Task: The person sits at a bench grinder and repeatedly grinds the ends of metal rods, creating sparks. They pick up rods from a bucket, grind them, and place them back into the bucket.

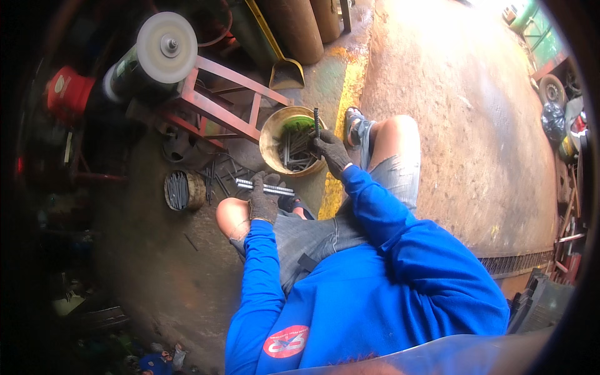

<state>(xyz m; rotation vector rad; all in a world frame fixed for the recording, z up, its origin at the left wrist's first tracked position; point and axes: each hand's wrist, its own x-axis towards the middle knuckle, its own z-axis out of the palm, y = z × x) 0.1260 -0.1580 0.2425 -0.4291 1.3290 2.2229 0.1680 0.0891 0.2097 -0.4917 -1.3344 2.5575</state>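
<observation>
My left hand (263, 205), in a dark work glove, is closed around two short, shiny ribbed steel rods (284, 190) lying side by side above my left knee. My gloved right hand (332, 152) grips a dark ribbed steel rod (317, 122) that points upward at the right rim of a round bucket (270, 130). Inside that bucket lie many dark rods (299, 150) and something green. To the left, a smaller tub (197, 190) is packed with upright dark rods (178, 190). Loose rods (220, 185) are scattered on the floor between tub and bucket.
A bench grinder with a pale round wheel (166, 47) stands on a red metal frame (232, 81) at the far left. Behind the bucket are a yellow dustpan (287, 74) and brown cylinders (292, 28). A yellow line (351, 81) crosses the floor beside my right foot.
</observation>
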